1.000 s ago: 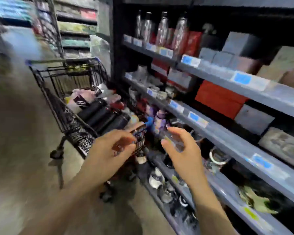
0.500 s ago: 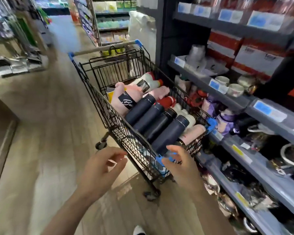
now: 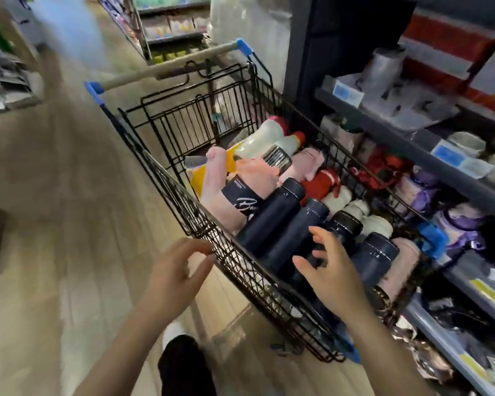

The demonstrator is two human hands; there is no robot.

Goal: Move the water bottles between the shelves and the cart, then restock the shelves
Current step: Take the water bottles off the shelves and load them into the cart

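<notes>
While the head camera looks down the aisle, a black wire cart [image 3: 183, 192] stands just beside the grey shelves [image 3: 466, 192] on the right, its basket filled with water bottles lying on their sides. Four dark navy bottles [image 3: 272, 221] lie side by side nearest the person, with pink bottles [image 3: 215, 184], white ones with red caps [image 3: 260, 141] and a red bottle [image 3: 322, 181] behind and beside them. The right hand [image 3: 335, 278] reaches over the near rim above the navy bottles, fingers spread and slightly bent, holding nothing. The left hand [image 3: 175, 278] hovers at the basket's near left corner, fingers loosely parted, fingertips just at the wire; whether they touch it is unclear. Purple and white goods [image 3: 452, 224] sit on the shelf past the cart.
</notes>
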